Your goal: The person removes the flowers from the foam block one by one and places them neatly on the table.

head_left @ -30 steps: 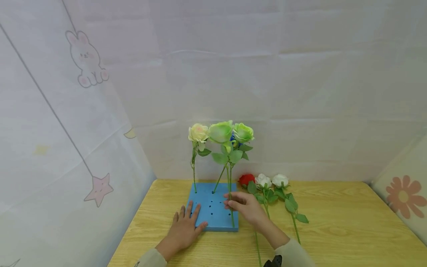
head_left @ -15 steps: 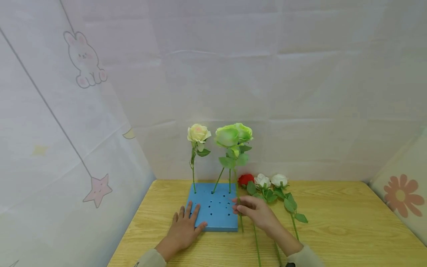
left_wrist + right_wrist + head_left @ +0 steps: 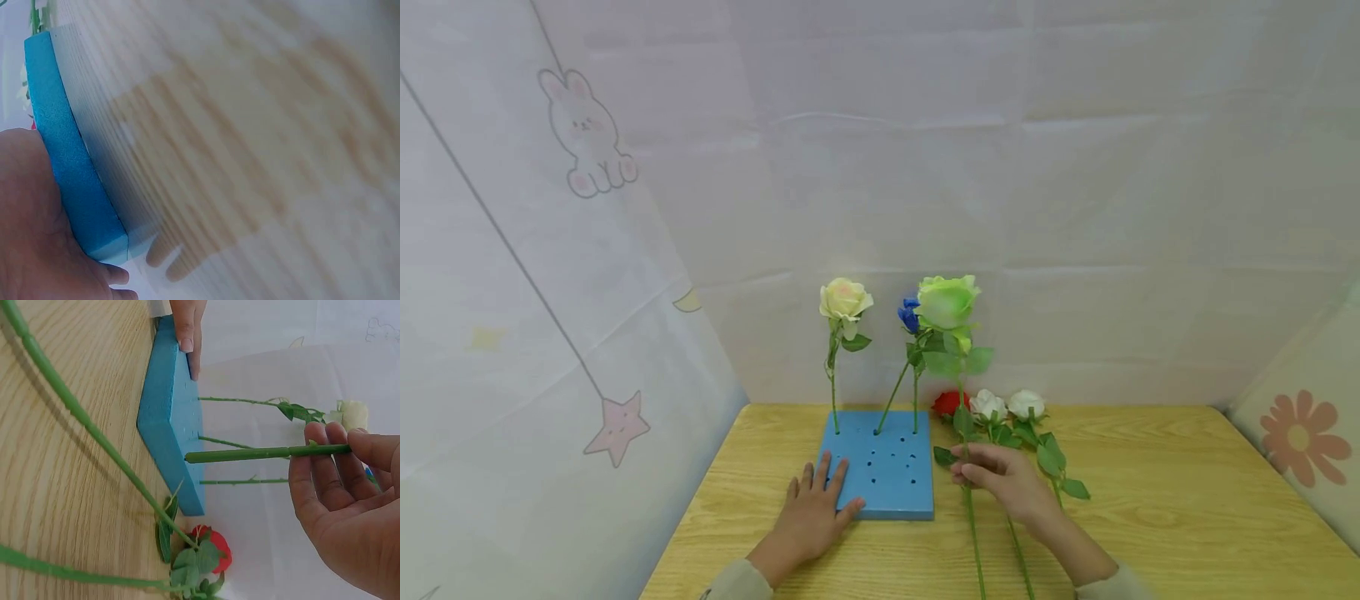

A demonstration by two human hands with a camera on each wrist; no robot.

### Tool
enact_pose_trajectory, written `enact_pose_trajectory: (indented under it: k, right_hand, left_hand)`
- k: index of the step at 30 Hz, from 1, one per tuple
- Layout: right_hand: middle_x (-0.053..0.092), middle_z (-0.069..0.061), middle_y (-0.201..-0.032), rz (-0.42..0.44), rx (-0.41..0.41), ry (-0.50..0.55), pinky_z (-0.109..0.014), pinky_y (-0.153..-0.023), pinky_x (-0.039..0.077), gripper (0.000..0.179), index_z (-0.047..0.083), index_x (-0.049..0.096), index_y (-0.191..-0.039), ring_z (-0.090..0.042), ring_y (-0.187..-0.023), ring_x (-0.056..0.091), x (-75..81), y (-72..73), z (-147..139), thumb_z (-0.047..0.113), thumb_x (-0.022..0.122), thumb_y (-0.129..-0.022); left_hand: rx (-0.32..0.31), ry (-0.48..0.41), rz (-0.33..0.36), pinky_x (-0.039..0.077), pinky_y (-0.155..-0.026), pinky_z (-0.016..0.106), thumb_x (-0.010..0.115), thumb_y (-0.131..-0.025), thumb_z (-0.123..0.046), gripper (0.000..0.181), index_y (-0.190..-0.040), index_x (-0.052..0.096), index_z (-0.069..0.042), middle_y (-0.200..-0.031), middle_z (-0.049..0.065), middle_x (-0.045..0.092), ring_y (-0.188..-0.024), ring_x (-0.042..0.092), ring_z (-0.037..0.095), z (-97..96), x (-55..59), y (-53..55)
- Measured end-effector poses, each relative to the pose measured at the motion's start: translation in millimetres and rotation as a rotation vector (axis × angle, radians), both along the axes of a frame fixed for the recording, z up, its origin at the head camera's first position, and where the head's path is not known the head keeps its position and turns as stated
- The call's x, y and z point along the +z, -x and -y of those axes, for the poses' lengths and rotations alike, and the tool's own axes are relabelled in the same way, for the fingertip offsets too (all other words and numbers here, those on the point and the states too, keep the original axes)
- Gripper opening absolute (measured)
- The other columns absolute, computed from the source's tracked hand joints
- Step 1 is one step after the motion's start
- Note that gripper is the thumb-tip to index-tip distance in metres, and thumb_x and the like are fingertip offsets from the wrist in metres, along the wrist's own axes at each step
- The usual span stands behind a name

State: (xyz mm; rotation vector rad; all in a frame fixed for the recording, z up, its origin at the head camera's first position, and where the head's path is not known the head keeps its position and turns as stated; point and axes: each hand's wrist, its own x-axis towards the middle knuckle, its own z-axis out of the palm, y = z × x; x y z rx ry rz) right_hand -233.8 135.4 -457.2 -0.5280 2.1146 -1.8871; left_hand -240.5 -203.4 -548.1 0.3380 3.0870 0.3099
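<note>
My left hand (image 3: 812,510) lies with straight fingers across the left part of a blue foam block (image 3: 891,496) dotted with holes. My right hand (image 3: 1003,482), to the right of the block, pinches the stem (image 3: 250,454) of an upright light green rose (image 3: 946,303) between thumb and fingers. In the right wrist view that stem's lower end shows above the table. Standing in the block's back row are a cream rose (image 3: 846,300) and a blue rose (image 3: 909,315) on a slanting stem. A third stem (image 3: 915,404) stands there too; its bloom is mostly hidden behind the held rose.
A red rose (image 3: 950,403) and two white roses, one nearer (image 3: 988,405) and one farther right (image 3: 1026,404), lie on the wooden table (image 3: 1165,500), stems pointing toward me. A printed cloth (image 3: 1120,183) hangs behind and at both sides.
My right hand has carried the green rose rightward, from over the block to beyond its right edge. The blue bloom now shows at the back. My left hand has stayed on the block.
</note>
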Motion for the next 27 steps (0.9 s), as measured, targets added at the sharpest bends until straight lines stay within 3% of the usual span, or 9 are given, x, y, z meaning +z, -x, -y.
enact_pose_trajectory:
  k: [11, 17, 27]
  right_hand:
    - [0.063, -0.013, -0.114, 0.024, -0.071, 0.002, -0.031, -0.084, 0.052, 0.039, 0.008, 0.058, -0.125, -0.034, -0.106, 0.06, -3.1, -1.9, -25, 0.029, 0.06, -0.092]
    - [0.06, -0.016, -0.121, 0.046, -0.098, 0.031, -0.033, -0.085, 0.052, 0.043, 0.006, 0.054, -0.128, -0.031, -0.105, 0.061, -4.9, -6.0, -36, 0.028, 0.059, -0.092]
    - [0.062, -0.015, -0.114, 0.123, -0.164, 0.013, -0.036, -0.086, 0.052, 0.045, 0.007, 0.053, -0.129, -0.028, -0.101, 0.063, -11.2, -11.8, -60, 0.032, 0.059, -0.092]
  left_hand:
    - [0.014, 0.002, 0.016, 0.015, -0.104, 0.067, 0.022, -0.088, -0.073, 0.079, -0.152, 0.012, -0.026, -0.157, 0.012, 0.005, -0.138, 0.013, 0.046, 0.5, -3.4, 1.4]
    - [0.011, -0.013, 0.018, 0.013, -0.104, 0.067, 0.023, -0.088, -0.073, 0.08, -0.152, 0.012, -0.027, -0.157, 0.011, 0.004, -0.139, 0.012, 0.045, 0.4, -3.1, 1.8]
    - [0.006, -0.03, 0.011, 0.013, -0.104, 0.067, 0.024, -0.088, -0.073, 0.079, -0.152, 0.012, -0.027, -0.157, 0.011, 0.004, -0.139, 0.012, 0.045, 2.0, -3.4, 2.0]
